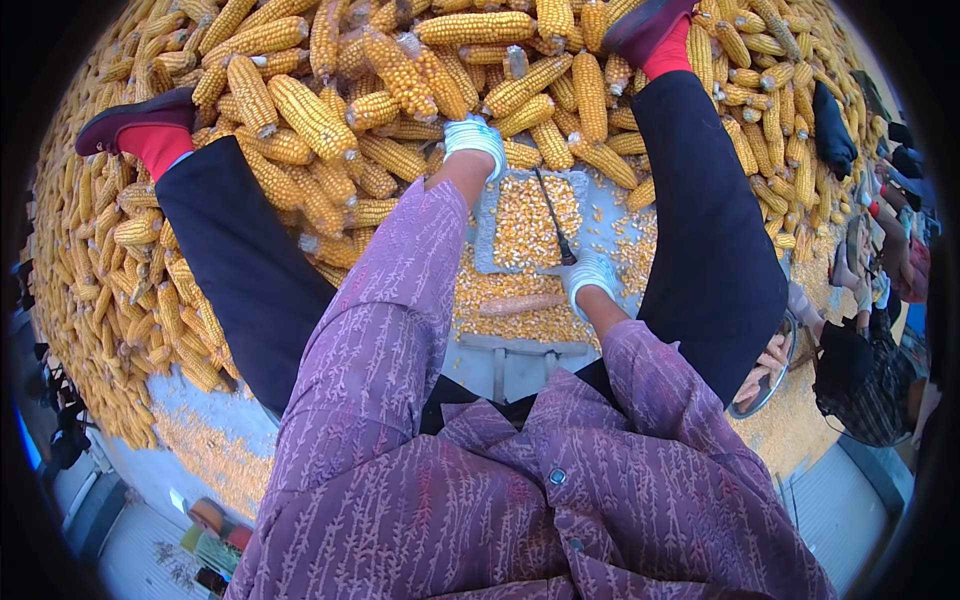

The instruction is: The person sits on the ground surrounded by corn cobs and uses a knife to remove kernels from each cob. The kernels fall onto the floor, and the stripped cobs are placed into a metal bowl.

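My left hand [474, 144], in a white and pale-blue glove, reaches into the heap of corn cobs. It is against the lower end of a yellow corn cob [441, 81]; its fingertips are hidden, so a firm grip cannot be confirmed. My right hand [590, 279], gloved alike, is closed around the dark handle of a screwdriver-like tool [553, 211]. The tool's thin shaft points away from me over a grey rectangular tray [486, 229]. Loose kernels [517, 225] fill the tray. Just nearer to me, a stripped cob [523, 304] lies on scattered kernels.
A large heap of unshelled cobs [315, 120] spreads ahead and to both sides. My legs in black trousers [701, 225] flank the tray. A bar-like frame [525, 345] lies close before me. At right are a metal basin [784, 375] of stripped cobs and another person [862, 382].
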